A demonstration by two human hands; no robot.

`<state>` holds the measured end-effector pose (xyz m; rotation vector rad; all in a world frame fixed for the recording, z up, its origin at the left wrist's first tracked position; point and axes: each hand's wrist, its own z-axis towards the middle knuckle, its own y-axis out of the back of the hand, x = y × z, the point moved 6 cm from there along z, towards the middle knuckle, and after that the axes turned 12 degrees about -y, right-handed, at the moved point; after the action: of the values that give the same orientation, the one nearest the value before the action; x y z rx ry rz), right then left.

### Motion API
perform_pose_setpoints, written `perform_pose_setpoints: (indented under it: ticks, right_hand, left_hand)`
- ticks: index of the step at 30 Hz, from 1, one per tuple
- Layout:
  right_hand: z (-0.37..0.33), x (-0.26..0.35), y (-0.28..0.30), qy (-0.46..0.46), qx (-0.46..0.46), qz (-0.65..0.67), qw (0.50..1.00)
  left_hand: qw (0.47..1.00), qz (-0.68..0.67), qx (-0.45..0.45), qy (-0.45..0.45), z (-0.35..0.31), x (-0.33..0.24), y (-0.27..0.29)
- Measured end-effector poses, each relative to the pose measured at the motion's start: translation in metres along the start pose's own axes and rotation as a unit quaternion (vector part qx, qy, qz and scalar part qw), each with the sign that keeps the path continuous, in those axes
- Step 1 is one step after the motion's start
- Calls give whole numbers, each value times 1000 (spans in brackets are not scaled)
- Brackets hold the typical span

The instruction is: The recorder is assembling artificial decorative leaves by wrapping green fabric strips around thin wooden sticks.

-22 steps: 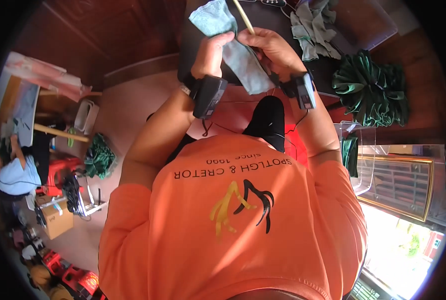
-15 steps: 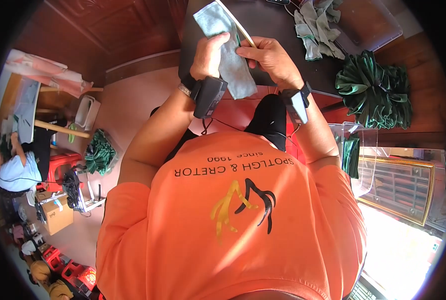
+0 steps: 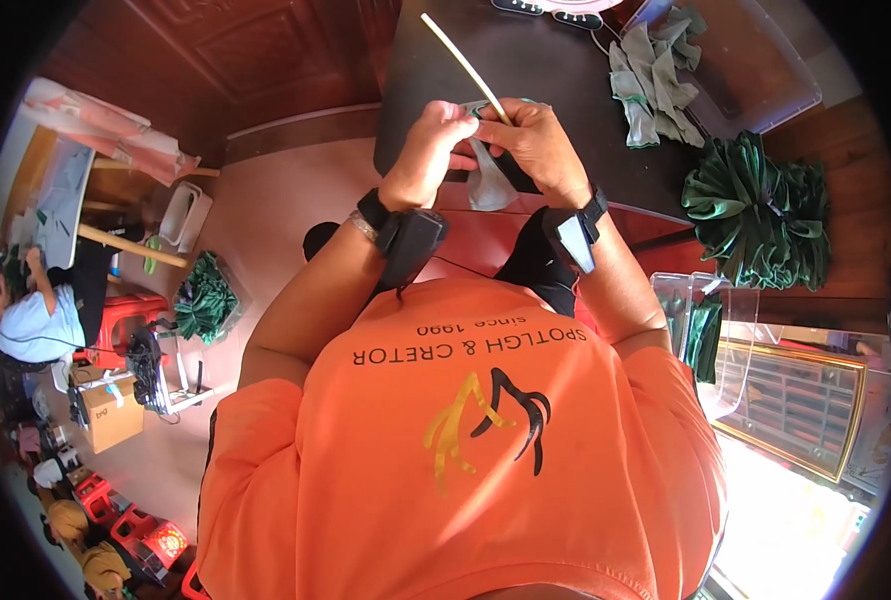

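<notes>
Both forearms raised forward, left hand (image 3: 434,140) and right hand (image 3: 531,140) close together, fingers pinched shut.

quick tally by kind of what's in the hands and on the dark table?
Thin pale wooden stick, gripped by the left hand and right hand: 1
Grey-green fabric piece held in both hands: 1
Pile of loose grey-green fabric pieces on the dark table: 1
Dark green folded-fabric bundle at the table's right edge: 1
Total: 4
</notes>
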<state>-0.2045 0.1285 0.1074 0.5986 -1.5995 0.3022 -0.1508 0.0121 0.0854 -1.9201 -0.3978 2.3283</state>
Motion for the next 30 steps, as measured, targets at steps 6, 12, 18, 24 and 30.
perform_pose_setpoints:
  ticks: [6, 12, 18, 24, 30]
  right_hand:
    - [0, -6, -5, -29, 46, -37, 998]
    - [-8, -1, 2, -38, -10, -26, 999]
    - [-8, 3, -4, -12, 10, -92, 996]
    - [-23, 7, -11, -38, 11, -166, 985]
    - [-27, 2, -6, 8, -59, -158, 986]
  left_hand:
    - [997, -62, -32, -37, 9, 15, 7]
    - [961, 164, -10, -220, 0, -7, 12]
    - [988, 122, 13, -92, 3, 8, 10]
    - [975, 151, 99, -133, -4, 0, 8]
    - [951, 244, 45, -186, 0, -6, 15]
